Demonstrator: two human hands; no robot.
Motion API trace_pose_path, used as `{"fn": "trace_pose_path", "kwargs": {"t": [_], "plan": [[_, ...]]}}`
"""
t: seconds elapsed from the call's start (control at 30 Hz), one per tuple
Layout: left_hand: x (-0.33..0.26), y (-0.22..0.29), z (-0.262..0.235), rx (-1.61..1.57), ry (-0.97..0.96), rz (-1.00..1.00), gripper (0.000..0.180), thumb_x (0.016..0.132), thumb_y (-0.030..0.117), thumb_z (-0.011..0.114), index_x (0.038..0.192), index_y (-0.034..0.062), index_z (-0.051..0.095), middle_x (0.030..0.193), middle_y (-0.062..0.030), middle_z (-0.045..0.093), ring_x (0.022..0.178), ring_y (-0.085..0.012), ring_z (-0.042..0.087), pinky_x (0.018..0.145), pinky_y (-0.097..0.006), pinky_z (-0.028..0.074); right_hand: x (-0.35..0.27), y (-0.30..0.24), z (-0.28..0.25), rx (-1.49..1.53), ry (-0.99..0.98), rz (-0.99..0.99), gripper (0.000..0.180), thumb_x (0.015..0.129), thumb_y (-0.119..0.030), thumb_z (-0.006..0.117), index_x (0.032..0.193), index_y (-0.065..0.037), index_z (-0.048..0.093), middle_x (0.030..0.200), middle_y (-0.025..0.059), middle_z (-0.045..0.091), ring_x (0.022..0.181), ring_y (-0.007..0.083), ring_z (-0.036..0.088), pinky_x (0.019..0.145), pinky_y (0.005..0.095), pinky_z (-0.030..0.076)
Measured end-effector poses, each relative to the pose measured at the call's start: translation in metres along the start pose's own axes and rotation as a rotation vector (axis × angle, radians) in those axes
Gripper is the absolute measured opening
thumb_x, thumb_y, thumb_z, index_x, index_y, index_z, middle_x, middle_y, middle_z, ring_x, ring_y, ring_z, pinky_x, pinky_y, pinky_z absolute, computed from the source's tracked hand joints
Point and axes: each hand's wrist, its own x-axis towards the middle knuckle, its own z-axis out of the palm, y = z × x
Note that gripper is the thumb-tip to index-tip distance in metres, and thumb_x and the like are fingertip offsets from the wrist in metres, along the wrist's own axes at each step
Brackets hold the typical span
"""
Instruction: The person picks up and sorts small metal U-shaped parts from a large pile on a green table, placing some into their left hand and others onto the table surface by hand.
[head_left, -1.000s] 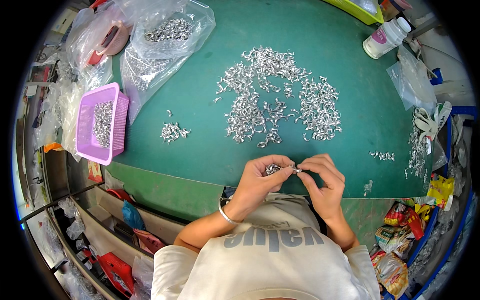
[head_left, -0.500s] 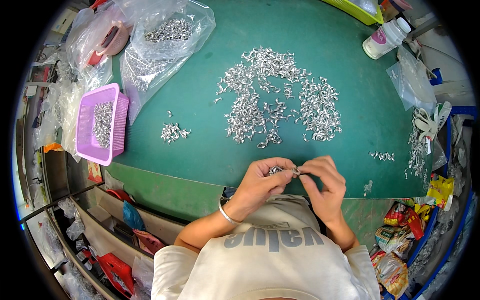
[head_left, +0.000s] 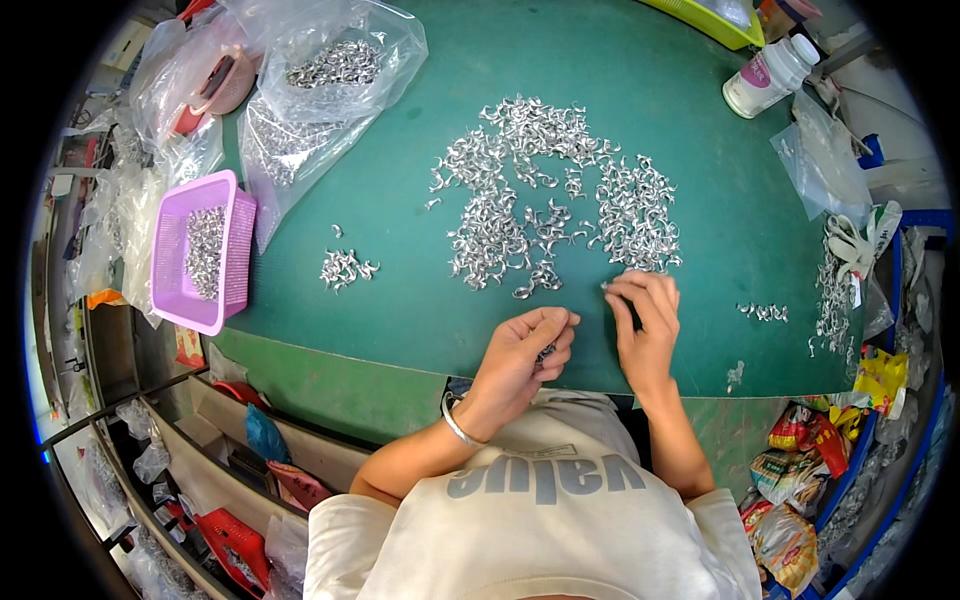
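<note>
A wide scatter of small silver metal parts covers the middle of the green table mat. My left hand is curled near the table's front edge, closed on a few of these metal parts that show between its fingers. A thin bracelet circles that wrist. My right hand reaches forward to the near edge of the scatter, its fingertips pinching one small metal part. The two hands are apart.
A pink basket with metal parts stands at the left. A small separate heap of parts lies beside it. Clear plastic bags of parts lie at the back left, a white bottle at the back right.
The hands were together at the table's front edge, working one part. Now they have separated: the right hand has reached forward to the pile and the left stays curled.
</note>
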Motion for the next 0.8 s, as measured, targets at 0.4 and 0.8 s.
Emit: {"fn": "trace_pose_path", "kwargs": {"t": [0.4,0.8], "plan": [[-0.005,0.003,0.009,0.220,-0.031,0.084,0.014,0.084,0.007,0.057,0.095,-0.0017,0.058,0.080,-0.0035,0.057,0.054,-0.0019,0.036,0.043,-0.017,0.024,0.001,-0.036,-0.032,0.460,-0.126,0.145,0.018,0.064,0.005,0.067,0.081,0.000,0.063,0.078,0.0091,0.062,0.074,0.0217,0.055,0.066,0.0291,0.043],[-0.009,0.005,0.009,0.058,-0.176,-0.068,0.020,0.087,0.014,0.055,0.098,-0.0024,0.058,0.081,-0.0027,0.055,0.056,-0.0020,0.035,0.043,-0.016,0.025,-0.003,-0.038,-0.037,0.658,-0.153,0.259,0.016,0.064,0.006,0.068,0.079,0.000,0.065,0.078,0.0077,0.063,0.073,0.0174,0.054,0.066,0.0271,0.043]]}}
